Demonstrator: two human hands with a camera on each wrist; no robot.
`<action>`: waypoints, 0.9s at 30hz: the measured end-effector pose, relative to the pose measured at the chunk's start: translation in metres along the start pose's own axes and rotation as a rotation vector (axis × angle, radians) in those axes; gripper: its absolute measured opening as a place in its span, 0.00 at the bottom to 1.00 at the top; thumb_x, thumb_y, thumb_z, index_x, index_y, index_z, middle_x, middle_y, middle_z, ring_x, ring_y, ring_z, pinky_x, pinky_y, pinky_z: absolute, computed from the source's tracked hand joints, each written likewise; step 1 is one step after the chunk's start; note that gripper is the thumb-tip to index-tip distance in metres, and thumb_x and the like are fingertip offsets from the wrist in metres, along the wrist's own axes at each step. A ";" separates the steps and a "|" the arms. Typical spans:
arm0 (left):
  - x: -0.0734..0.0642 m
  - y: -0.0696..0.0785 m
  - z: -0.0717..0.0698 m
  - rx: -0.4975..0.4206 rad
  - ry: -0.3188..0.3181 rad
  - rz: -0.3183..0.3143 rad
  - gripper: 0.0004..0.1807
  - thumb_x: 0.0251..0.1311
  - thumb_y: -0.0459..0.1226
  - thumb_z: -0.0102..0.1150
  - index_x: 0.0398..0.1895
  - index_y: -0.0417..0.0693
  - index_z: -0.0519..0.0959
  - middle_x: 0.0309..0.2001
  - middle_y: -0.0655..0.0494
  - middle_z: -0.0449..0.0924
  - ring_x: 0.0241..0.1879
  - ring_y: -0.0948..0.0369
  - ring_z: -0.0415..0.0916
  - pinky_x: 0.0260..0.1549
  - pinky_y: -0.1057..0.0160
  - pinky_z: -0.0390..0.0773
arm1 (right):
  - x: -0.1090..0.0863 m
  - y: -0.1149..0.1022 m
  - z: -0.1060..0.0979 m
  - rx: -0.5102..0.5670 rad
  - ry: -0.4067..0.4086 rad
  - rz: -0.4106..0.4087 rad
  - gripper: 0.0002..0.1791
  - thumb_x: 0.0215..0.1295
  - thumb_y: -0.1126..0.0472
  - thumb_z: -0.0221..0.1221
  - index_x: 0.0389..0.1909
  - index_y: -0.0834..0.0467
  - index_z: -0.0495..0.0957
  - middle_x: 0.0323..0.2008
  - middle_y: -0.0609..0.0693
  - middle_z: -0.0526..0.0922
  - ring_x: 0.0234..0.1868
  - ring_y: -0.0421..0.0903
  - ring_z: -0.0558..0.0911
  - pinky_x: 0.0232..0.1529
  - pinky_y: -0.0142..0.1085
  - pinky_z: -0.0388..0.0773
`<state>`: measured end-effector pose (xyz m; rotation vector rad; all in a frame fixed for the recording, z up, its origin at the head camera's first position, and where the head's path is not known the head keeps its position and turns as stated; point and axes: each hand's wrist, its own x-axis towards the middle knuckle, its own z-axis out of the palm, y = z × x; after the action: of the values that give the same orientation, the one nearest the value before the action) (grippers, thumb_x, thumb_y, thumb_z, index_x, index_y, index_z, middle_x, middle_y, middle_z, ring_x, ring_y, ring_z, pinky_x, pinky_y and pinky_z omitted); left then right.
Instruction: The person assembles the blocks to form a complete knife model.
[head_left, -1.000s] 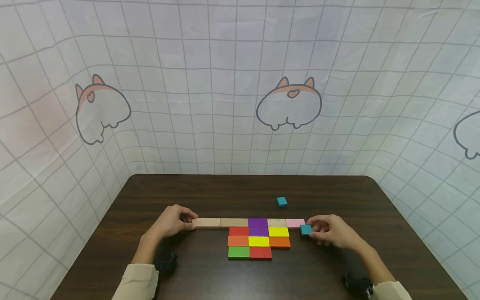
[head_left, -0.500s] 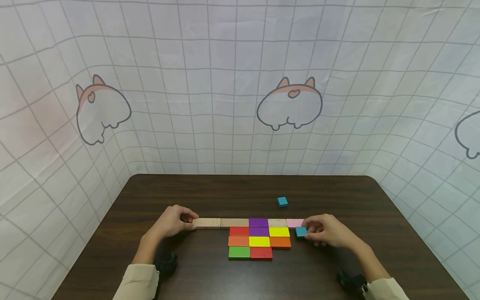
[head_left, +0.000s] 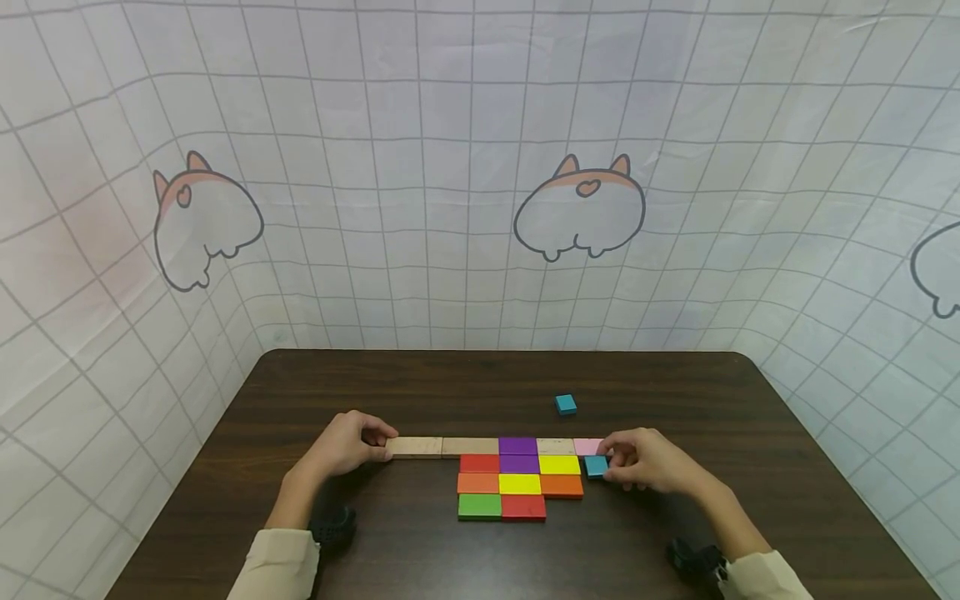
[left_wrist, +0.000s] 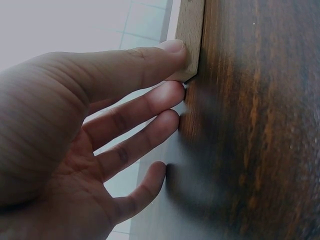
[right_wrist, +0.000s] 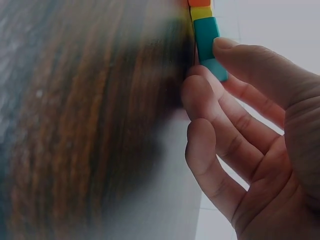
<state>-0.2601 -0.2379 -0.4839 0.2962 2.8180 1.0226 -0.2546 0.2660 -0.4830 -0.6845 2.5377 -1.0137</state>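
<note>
My left hand pinches the left end of a plain wooden block; in the left wrist view the thumb lies on the side of that block. Between the thumb and fingers of my right hand is a small blue block, flat on the table beside the yellow block, with a thin gap between. The right fingers hide the right end of the pink block. In the right wrist view the thumb rests on the blue block.
Below the long top row sit red, orange, purple, yellow and green blocks in shorter rows. A second blue block lies alone behind the row. The dark table meets a white grid cloth at the back.
My right hand has slid the blue block left, from beside the pink block's lower right corner to near the yellow block. My left hand stays at the wooden block's end.
</note>
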 end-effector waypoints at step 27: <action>0.000 0.001 0.000 0.000 -0.002 0.004 0.10 0.55 0.35 0.76 0.42 0.51 0.89 0.32 0.61 0.83 0.33 0.63 0.76 0.35 0.62 0.77 | 0.007 -0.011 0.005 -0.044 0.022 0.020 0.07 0.67 0.62 0.67 0.44 0.57 0.84 0.26 0.45 0.82 0.23 0.42 0.79 0.25 0.35 0.81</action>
<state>-0.2597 -0.2374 -0.4834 0.3026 2.8162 1.0230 -0.2545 0.2528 -0.4799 -0.6623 2.5879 -0.9664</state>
